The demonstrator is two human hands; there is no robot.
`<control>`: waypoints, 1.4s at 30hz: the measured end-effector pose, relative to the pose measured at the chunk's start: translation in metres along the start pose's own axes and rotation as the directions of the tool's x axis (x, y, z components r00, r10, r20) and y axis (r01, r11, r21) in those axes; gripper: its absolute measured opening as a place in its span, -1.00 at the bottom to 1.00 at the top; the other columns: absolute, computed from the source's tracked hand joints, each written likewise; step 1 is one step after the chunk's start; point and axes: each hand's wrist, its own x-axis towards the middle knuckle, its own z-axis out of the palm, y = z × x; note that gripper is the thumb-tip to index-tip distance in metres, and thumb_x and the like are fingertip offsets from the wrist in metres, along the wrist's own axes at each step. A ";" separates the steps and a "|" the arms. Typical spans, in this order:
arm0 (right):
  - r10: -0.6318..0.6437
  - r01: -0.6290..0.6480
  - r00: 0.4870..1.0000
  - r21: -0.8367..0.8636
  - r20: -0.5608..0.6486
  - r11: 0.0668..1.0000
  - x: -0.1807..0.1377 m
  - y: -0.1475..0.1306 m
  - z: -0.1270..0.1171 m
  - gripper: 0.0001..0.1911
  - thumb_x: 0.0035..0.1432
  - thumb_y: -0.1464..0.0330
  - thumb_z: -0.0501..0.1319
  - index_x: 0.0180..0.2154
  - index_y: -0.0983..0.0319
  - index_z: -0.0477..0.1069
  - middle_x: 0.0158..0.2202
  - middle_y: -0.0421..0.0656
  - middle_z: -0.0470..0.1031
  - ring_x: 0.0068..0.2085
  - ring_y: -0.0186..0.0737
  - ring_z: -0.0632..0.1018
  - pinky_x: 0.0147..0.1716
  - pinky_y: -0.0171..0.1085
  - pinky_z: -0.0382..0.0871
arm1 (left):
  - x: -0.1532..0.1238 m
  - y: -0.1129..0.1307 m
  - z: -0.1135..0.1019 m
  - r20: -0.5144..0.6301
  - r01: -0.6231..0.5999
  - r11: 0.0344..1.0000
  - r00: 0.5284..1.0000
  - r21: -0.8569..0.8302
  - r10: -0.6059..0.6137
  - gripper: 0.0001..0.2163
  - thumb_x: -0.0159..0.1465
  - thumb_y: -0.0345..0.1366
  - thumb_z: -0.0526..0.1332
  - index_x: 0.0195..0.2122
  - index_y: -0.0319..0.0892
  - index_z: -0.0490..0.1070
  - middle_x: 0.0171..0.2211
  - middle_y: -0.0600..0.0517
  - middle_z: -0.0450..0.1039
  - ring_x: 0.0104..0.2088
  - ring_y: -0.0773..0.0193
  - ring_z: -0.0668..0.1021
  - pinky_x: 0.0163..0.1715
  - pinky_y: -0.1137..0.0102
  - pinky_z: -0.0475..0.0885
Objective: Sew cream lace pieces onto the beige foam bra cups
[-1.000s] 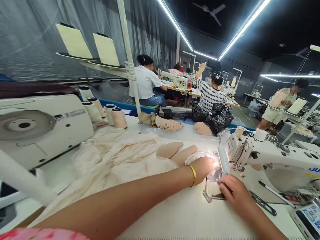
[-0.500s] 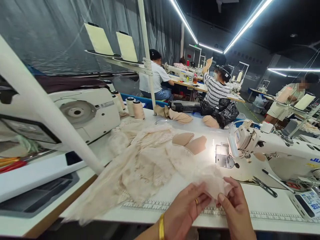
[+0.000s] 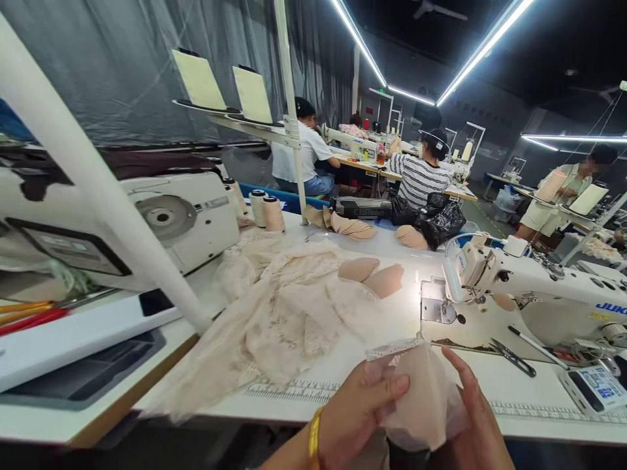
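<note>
My left hand [image 3: 360,408], with a gold bangle at the wrist, pinches a beige bra cup [image 3: 418,391] wrapped in sheer fabric, its thumb lying on the front. A dotted edge shows along the top of the sheer layer. On the other side, my right hand [image 3: 482,418] is against the sheer fabric with its index finger stretched out; its thumb and other fingers are mostly hidden. Both hands are at the table's front edge. To the left lies a heap of cream lace fabric [image 3: 289,320], with flat beige cup pieces [image 3: 385,281] at its far side.
A lit sewing machine [image 3: 533,281] stands right, with thread snips [image 3: 514,359] and a white-handled tool [image 3: 536,346] before it. A ruler strip [image 3: 294,390] runs along the front edge. Left are a slanted white post [image 3: 105,189], another machine [image 3: 181,215] and thread cones [image 3: 273,214]. People sit beyond.
The held piece has turned and come lower and nearer, showing the beige cup. My right fingers have gone from pinching the fabric to stretched out. A co-worker's raised arm has come down.
</note>
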 end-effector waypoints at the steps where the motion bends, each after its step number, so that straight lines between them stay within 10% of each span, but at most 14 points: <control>1: -0.029 0.029 1.000 0.011 0.001 1.000 -0.001 0.005 0.001 -0.11 0.10 -0.16 0.36 0.33 0.07 0.26 0.00 0.01 0.63 -0.04 0.08 0.64 -0.11 -0.03 0.54 | 0.002 0.000 -0.001 -0.031 -0.014 1.000 0.999 -0.002 0.013 -0.50 -0.01 -0.13 0.59 -0.07 -0.23 0.65 -0.21 -0.18 0.65 -0.10 -0.13 0.65 -0.07 0.16 0.54; 12: -0.222 0.210 0.966 -0.103 -0.129 0.972 0.006 0.026 0.000 0.01 -0.02 0.10 0.56 0.37 0.10 0.17 -0.08 -0.07 0.65 -0.13 -0.07 0.67 -0.09 -0.14 0.57 | 0.024 -0.015 -0.001 -0.360 -0.188 0.972 0.924 -0.140 0.127 -0.69 -0.03 -0.20 0.59 -0.37 -0.26 0.59 -0.31 -0.08 0.63 -0.20 0.10 0.62 -0.21 0.37 0.52; 23: -0.209 0.198 0.967 -0.089 -0.143 0.976 0.013 0.024 -0.004 -0.01 0.03 0.08 0.53 0.38 0.09 0.16 -0.18 -0.12 0.66 -0.19 -0.07 0.67 -0.12 -0.11 0.58 | 0.020 -0.013 0.014 -0.203 -0.156 0.987 0.966 0.032 0.159 -0.62 0.07 -0.03 0.52 -0.31 -0.27 0.63 -0.30 -0.15 0.64 -0.20 0.00 0.63 -0.24 0.30 0.50; 32: -0.232 0.222 0.963 -0.083 -0.134 0.971 0.013 0.024 -0.006 -0.01 0.03 0.09 0.53 0.38 0.09 0.17 -0.16 -0.08 0.66 -0.13 -0.03 0.66 -0.10 -0.09 0.58 | 0.021 -0.012 0.019 -0.305 -0.246 0.968 0.920 0.044 0.248 -0.65 -0.02 -0.13 0.55 -0.27 -0.23 0.62 -0.32 -0.05 0.64 -0.22 0.03 0.62 -0.24 0.31 0.49; 42: -0.209 0.205 0.973 -0.047 -0.098 0.978 0.014 0.022 -0.005 0.00 0.03 0.06 0.52 0.39 0.07 0.15 -0.11 -0.05 0.67 -0.12 0.00 0.68 -0.10 -0.05 0.58 | 0.032 -0.015 0.015 -0.273 -0.032 0.992 0.962 -0.119 -0.002 -0.56 -0.05 -0.09 0.57 -0.23 -0.28 0.64 -0.20 -0.15 0.66 -0.15 0.00 0.64 -0.21 0.32 0.52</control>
